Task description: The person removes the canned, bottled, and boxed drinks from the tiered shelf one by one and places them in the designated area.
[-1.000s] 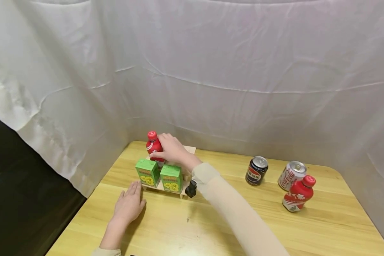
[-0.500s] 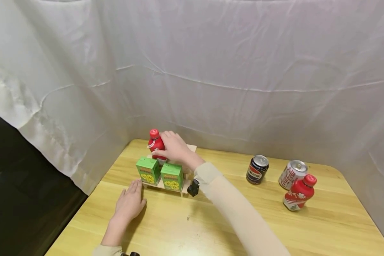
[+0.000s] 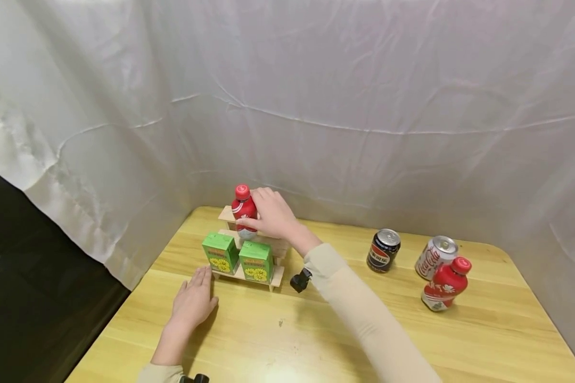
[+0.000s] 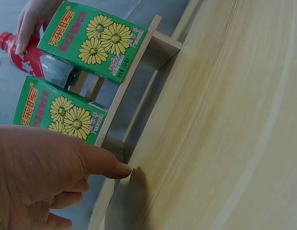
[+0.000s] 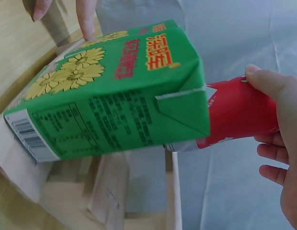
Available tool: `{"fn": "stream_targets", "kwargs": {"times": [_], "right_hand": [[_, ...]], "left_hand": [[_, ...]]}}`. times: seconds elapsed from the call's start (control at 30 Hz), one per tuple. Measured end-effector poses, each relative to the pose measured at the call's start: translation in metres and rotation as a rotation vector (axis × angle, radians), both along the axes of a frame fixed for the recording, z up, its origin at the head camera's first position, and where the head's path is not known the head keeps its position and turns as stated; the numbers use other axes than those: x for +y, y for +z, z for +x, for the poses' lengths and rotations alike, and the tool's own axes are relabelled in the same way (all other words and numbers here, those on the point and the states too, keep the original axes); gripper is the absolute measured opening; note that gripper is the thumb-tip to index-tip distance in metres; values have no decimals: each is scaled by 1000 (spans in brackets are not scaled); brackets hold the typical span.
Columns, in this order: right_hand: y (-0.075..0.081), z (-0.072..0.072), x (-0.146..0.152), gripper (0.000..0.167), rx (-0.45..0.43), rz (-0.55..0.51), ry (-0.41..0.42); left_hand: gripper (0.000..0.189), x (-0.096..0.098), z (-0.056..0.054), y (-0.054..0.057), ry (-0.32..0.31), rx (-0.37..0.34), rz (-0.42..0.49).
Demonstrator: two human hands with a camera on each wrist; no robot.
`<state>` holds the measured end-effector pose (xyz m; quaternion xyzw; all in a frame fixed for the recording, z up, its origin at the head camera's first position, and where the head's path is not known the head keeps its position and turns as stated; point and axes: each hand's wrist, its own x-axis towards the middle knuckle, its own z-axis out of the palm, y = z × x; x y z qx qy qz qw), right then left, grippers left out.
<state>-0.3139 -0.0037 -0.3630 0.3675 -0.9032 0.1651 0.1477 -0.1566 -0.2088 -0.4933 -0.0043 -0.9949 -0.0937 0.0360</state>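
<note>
My right hand (image 3: 274, 214) grips a red plastic drink bottle (image 3: 244, 209) with a red cap, thumb in front. The bottle is upright behind two green drink cartons, over the upper tiers of a small stepped wooden rack (image 3: 278, 275). Whether its base touches a tier, I cannot tell. Both cartons, the left one (image 3: 220, 253) and the right one (image 3: 256, 262), stand on the lowest tier, yellow flowers facing front. My left hand (image 3: 191, 302) lies with straight fingers on the table, fingertips at the rack's left front corner. In the right wrist view, a carton (image 5: 119, 96) hides the bottle's lower part.
To the right on the wooden table (image 3: 364, 324) stand a black Pepsi can (image 3: 383, 251), a silver Coca-Cola can (image 3: 435, 259) and a second red bottle (image 3: 444, 285) in front of it. Pale curtains (image 3: 345, 106) hang behind and at the left.
The right hand has carried the red bottle rightward and a little up and back, exposing the rack's top left end. The left hand and the cartons stay in place.
</note>
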Motion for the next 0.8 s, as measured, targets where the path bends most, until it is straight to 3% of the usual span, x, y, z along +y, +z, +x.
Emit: {"fn": "stream_targets", "kwargs": {"times": [0.8], "right_hand": [[1,6,77,60,53,-82,-86]], "left_hand": [[80,3,-3,2,-18,-1,0]]}}
